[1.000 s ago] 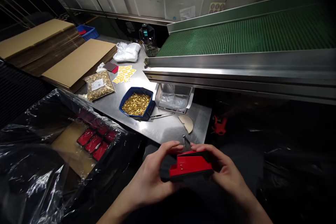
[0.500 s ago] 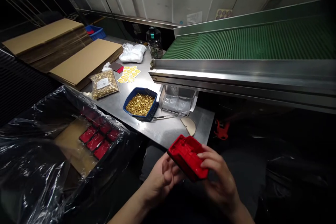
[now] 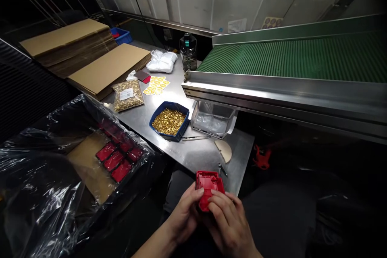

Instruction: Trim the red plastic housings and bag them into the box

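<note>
A small red plastic housing point(image 3: 208, 182) is held upright in front of me, just below the near edge of the steel table point(image 3: 193, 153). My left hand point(image 3: 184, 213) grips its left side with the thumb on its face. My right hand point(image 3: 231, 223) wraps over its lower right part, fingers pressed on it. A blue tray of small brass parts point(image 3: 168, 121) stands on the table beyond the hands. Thin metal tweezers point(image 3: 195, 137) lie beside that tray.
At left a plastic-lined box point(image 3: 60, 161) holds several red housings point(image 3: 116, 159). A bag of brass parts point(image 3: 127, 95), yellow stickers point(image 3: 157, 84), a clear container point(image 3: 213, 119) and flat cardboard point(image 3: 105, 68) sit on the table. A green conveyor point(image 3: 290, 60) runs at right.
The red housing was turned from lying flat between both hands to standing upright with its hollow side toward me. My right hand shifted over its lower right. The camera view moved slightly.
</note>
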Demonstrator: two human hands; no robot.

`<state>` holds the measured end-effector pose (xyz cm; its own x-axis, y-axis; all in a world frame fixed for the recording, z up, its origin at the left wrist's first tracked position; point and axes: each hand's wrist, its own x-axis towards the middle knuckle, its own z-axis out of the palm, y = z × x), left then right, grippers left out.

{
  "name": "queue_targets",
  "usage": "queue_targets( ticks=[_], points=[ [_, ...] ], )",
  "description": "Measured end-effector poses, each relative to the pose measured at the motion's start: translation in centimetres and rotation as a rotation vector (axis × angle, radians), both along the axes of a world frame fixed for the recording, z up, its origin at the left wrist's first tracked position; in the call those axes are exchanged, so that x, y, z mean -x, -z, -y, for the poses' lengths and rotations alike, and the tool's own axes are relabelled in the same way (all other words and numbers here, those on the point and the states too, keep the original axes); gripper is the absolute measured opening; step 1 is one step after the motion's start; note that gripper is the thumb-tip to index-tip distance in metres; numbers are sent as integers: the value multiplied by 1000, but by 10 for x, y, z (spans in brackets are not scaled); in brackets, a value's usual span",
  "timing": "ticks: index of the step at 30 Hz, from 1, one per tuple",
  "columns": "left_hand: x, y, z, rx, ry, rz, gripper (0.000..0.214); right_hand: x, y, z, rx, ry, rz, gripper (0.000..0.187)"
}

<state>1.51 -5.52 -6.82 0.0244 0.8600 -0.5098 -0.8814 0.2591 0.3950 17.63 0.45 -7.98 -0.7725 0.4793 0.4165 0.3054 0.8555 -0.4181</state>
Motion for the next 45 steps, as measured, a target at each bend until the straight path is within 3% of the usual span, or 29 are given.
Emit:
queue_targets(
  ticks=[7, 10, 13, 17, 21, 25, 29, 33, 38, 42, 45],
  points=[
    [33, 17, -8, -32, 38, -121, 43, 31, -3, -15, 122, 54, -21, 33],
    [47, 28, -11, 13, 41, -408, 54, 45, 8, -28, 67, 52, 14, 32],
    [60, 43, -8, 143, -44, -719, 66, 59, 25, -41, 40, 68, 55, 29],
    [70, 56, 5, 205, -78, -854, 60, 68, 40, -48, 16, 100, 111, 29],
    [71, 60, 19, 231, -42, -906, 48, 65, 27, -52, 44, 132, 165, 25],
    [64, 62, 23, 242, 9, -949, 39, 86, -5, -92, 105, 329, 274, 30],
    [56, 55, 15, 189, 75, -1002, 31, 146, -19, -160, 161, 424, 509, 23],
    [54, 39, 11, 121, 127, -1049, 27, 195, -11, -208, 239, 479, 750, 25],
    [61, 30, 18, 113, 110, -1082, 26, 196, -5, -223, 265, 486, 843, 28],
    [70, 20, 16, 106, 80, -1138, 23, 184, -18, -224, 272, 494, 794, 25],
    [76, 4, -1, 20, 71, -1213, 19, 178, -31, -222, 282, 530, 682, 24]
  ],
)
